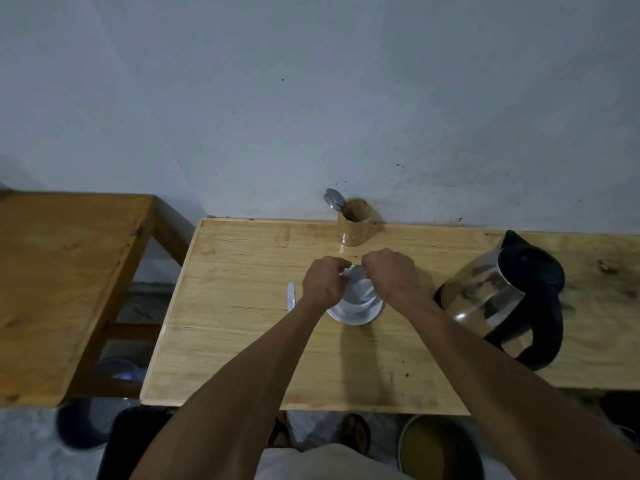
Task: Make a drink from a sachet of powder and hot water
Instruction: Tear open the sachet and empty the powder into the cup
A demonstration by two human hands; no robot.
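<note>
Here the pale wooden surface (242, 341) stands against a plain grey-white wall (311, 98), with a darker wooden table (62, 278) just beside it on the left. Both hands meet above a white cup (360, 299) on its white saucer (353, 317) near the middle of the surface: the left hand (323, 282) and right hand (389, 271) are each pinched closed on the top of a small white sachet (353, 271) held over the cup. A second white sachet (291, 296) lies just left of the saucer. At the wall edge stands a wooden holder (356, 221) with metal spoons (333, 199) in it. To the right sits a steel kettle (498, 296) with a black lid and handle. Below, on the floor (27, 445), are a dark bucket (79, 427) and a round pot (440, 448).
</note>
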